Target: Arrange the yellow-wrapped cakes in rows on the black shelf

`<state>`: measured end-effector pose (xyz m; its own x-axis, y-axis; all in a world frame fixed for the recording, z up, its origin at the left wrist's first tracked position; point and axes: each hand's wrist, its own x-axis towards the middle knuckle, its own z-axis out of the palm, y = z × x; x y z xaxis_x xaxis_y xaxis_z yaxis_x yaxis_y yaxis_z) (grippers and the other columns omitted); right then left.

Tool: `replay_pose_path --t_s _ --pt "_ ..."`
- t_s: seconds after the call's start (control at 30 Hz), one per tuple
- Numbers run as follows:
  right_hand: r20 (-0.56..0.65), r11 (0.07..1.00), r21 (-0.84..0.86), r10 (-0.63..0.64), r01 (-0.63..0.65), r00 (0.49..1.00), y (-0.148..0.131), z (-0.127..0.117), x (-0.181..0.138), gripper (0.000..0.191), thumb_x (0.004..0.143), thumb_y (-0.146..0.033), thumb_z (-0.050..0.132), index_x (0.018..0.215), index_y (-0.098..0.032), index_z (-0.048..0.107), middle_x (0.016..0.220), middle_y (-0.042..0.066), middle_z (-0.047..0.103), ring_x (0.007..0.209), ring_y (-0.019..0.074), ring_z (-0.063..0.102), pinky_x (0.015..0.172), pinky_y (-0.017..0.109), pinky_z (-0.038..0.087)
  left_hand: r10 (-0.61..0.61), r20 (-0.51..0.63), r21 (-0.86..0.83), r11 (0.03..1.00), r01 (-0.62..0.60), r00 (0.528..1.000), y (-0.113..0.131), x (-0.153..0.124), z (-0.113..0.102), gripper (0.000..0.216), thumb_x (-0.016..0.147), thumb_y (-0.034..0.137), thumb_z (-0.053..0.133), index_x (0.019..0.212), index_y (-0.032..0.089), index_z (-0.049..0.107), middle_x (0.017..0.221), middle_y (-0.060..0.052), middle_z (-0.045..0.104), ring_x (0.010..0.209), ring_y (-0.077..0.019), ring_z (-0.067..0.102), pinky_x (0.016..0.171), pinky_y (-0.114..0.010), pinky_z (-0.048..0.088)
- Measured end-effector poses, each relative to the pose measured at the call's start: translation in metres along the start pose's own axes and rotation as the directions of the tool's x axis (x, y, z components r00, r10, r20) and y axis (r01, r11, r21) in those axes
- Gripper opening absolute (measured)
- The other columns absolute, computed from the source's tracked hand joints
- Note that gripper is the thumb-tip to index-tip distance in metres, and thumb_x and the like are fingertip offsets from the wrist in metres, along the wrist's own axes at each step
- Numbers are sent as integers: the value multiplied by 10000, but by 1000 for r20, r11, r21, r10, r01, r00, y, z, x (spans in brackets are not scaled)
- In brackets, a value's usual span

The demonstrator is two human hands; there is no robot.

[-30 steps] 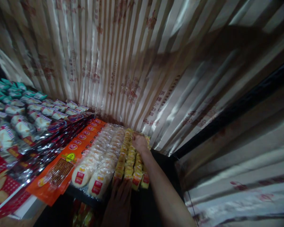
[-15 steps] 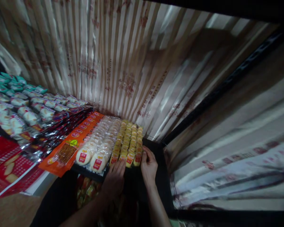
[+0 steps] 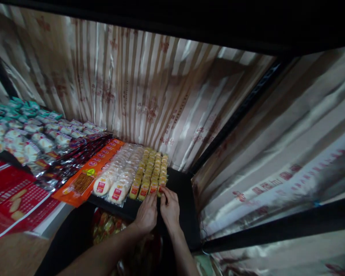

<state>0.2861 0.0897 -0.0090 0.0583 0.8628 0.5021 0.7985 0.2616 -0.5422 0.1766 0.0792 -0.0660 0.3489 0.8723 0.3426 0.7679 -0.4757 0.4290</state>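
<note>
Several rows of small yellow snack packets (image 3: 147, 174) with red labels lie side by side on a black shelf (image 3: 181, 203). My left hand (image 3: 147, 214) is at the near end of the row second from the right, its fingers pressed together on the front yellow packet. Right beside it, my right hand (image 3: 170, 207) has its thumb and fingers closed around the front packet of the rightmost row. The fingertips partly cover both packets. To the left are two rows of round white rice crackers (image 3: 117, 193) in clear wrappers.
An orange bag of stick snacks (image 3: 82, 182) lies left of the crackers. Beyond it are dark red packets and white-and-green wrapped snacks (image 3: 31, 126). A red box (image 3: 13, 197) stands at lower left. Below the shelf are more wrapped snacks (image 3: 107, 226). Printed plastic sheeting (image 3: 149, 84) and black frame bars enclose the shelf.
My left hand has shifted right along the front of the yellow rows, and my right hand has come in closer to it at the rightmost row's front end. The camera view has tilted slightly.
</note>
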Motion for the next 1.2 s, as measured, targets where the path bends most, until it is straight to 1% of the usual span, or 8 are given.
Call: replay_pose_path --t_s 0.27,0.43,0.57,0.7,0.8,0.93,1.1,1.2 --pt "205 974 -207 -43 86 978 -12 3 35 384 825 -103 402 1116 -187 638 1132 41 652 1069 216 445 908 333 360 35 -60 40 999 -33 998 -11 -6 15 583 760 71 342 1340 25 369 1385 -178 412 1300 -269 359 1039 -449 383" --pt "308 960 -257 -27 111 951 -20 4 43 353 808 -115 454 1074 -230 657 1078 37 668 1066 235 441 890 332 329 101 -188 127 989 -78 977 -14 -6 31 586 761 55 326 1344 13 357 1378 -187 418 1317 -268 331 1027 -437 398" --pt "293 942 -316 -14 111 956 -25 5 51 348 816 -129 456 1083 -225 657 1134 35 648 1101 245 424 896 332 318 104 -303 191 981 -47 947 -15 -4 37 603 781 29 292 1383 21 280 1357 -173 450 1321 -252 329 1013 -416 419" --pt "308 943 -312 -17 118 951 -22 10 55 372 814 -127 452 1101 -253 652 1165 10 637 1091 233 434 882 321 335 129 -364 220 974 -50 923 -13 -4 32 579 832 45 269 1408 33 211 1360 -169 447 1314 -225 344 1000 -380 441" --pt "303 951 -282 -36 126 952 -16 13 58 397 812 -117 441 1127 -258 637 1147 3 646 1082 221 442 891 313 339 143 -370 230 972 -59 918 -11 -3 27 567 840 53 270 1403 22 211 1362 -178 440 1314 -230 343 1001 -389 443" --pt "247 947 -298 -44 119 968 -10 16 70 422 833 -119 414 1207 -221 581 1220 8 605 1135 220 396 926 316 316 196 -361 247 963 -110 912 -10 -2 22 556 831 57 284 1380 -19 246 1337 -213 456 1316 -275 328 978 -422 458" --pt "353 944 -303 -16 130 936 -9 19 86 392 815 -115 443 1104 -288 644 1141 -32 650 1090 209 419 882 297 314 172 -356 212 972 -100 919 -9 -2 23 542 852 78 263 1386 -14 230 1351 -223 434 1324 -275 312 962 -425 463" --pt "350 936 -327 -6 128 937 -9 20 92 411 803 -108 450 1114 -304 634 1145 -36 644 1070 198 426 869 290 310 146 -353 193 978 -81 924 -9 -2 29 554 852 69 264 1399 8 206 1366 -207 423 1331 -265 300 975 -420 448"
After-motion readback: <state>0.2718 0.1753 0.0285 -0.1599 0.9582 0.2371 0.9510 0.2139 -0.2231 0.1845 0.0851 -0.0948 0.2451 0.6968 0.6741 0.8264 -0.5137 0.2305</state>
